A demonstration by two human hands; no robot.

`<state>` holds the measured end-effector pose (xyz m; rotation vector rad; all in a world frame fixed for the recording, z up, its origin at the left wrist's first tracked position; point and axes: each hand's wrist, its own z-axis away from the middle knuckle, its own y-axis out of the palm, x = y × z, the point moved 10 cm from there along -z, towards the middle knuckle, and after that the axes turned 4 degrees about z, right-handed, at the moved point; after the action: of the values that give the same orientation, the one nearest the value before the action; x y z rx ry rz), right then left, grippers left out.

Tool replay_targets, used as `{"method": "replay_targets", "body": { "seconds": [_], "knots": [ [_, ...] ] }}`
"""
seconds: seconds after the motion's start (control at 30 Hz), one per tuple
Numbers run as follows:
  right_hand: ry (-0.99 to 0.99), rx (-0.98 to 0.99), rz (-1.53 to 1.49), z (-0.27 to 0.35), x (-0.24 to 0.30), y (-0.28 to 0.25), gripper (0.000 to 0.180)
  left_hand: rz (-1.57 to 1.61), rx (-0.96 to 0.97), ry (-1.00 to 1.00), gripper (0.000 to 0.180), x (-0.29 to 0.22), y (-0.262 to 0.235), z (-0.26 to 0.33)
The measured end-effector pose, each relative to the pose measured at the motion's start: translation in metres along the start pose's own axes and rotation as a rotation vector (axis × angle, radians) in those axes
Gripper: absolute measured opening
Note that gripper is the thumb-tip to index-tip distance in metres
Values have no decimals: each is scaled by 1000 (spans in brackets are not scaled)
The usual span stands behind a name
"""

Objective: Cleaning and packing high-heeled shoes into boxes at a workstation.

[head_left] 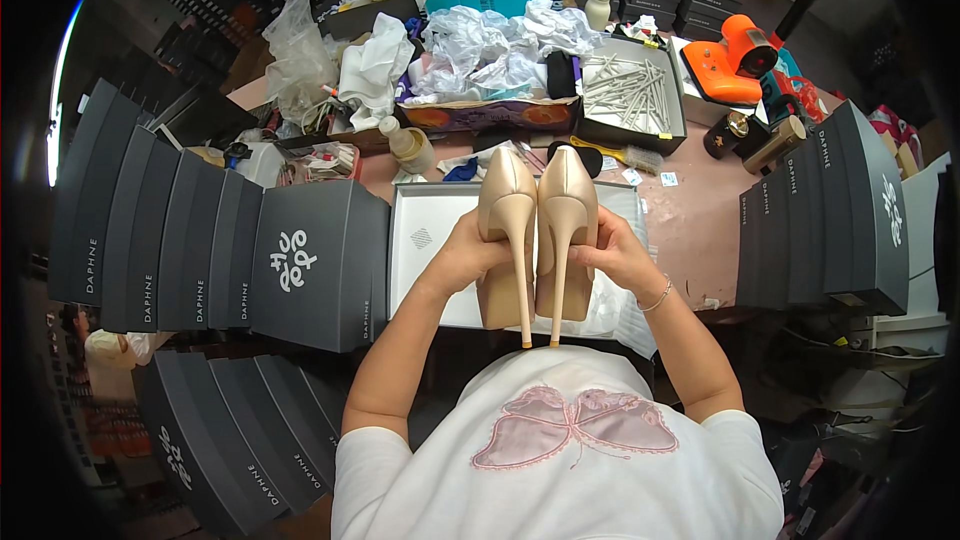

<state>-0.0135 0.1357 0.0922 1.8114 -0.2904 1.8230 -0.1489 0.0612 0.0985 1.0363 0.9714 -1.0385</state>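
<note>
A pair of shiny beige high-heeled shoes is held side by side in front of my chest, with the thin heels pointing toward me. My left hand [470, 252] is closed around the left shoe [508, 188]. Around the right shoe [567, 190] my right hand [618, 250] is wrapped, its thumb lying near the heel. Both shoes are above an open shoebox [418, 285] with a pale inside, whose middle they partly hide. White wrapping [608, 312] shows at the box's right side.
Dark shoeboxes [318, 258] stand in rows at the left, with more boxes [845, 210] at the right. Along the back are a carton of crumpled paper [480, 118], a box of white sticks [630, 90], a bottle [408, 147], a brush [635, 157] and an orange device [728, 65].
</note>
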Motion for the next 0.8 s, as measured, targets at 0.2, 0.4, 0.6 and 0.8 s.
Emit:
{"method": "replay_targets", "body": {
  "seconds": [0.2,0.4,0.6,0.8],
  "knots": [
    [20,2,-23,-2,-2,-1,51,17,1,-27,27,1,2,-1],
    [31,38,-48,-3,-8,-2,49,112,66,-53,37,11,3,-5],
    [225,14,-387,-2,-25,-2,52,820,124,-242,41,28,13,-3],
    [268,-33,-395,3,-36,-9,58,819,154,-255,41,34,21,-5]
  ]
}}
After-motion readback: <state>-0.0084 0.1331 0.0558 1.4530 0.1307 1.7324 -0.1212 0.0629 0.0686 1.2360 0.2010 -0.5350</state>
